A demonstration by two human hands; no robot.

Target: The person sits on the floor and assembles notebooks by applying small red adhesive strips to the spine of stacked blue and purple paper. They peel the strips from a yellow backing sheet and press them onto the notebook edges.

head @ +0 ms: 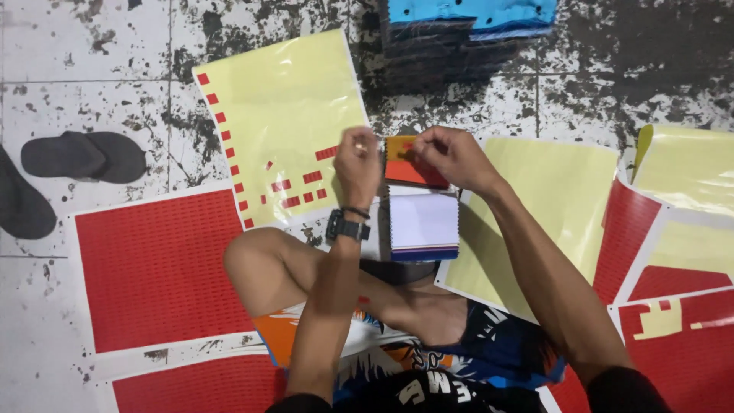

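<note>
I sit on the floor with a fabric swatch book (423, 222) open before my knee. Its top swatch (409, 170) is orange and red, and white pages lie below it. My right hand (451, 157) pinches at the top of that orange swatch. My left hand (357, 162), with a black watch on the wrist, hovers just left of the book, its fingers closed with a small red sticker on a fingertip. A yellow backing sheet (283, 115) with rows of small red stickers lies behind my left hand.
Full red sticker sheets (157, 268) lie at the left and bottom. Peeled yellow sheets (558, 199) and part-red sheets (673, 298) lie at the right. A stack of dark swatch books with a blue cover (470, 30) stands at the top. Black sandals (84, 157) rest at the far left.
</note>
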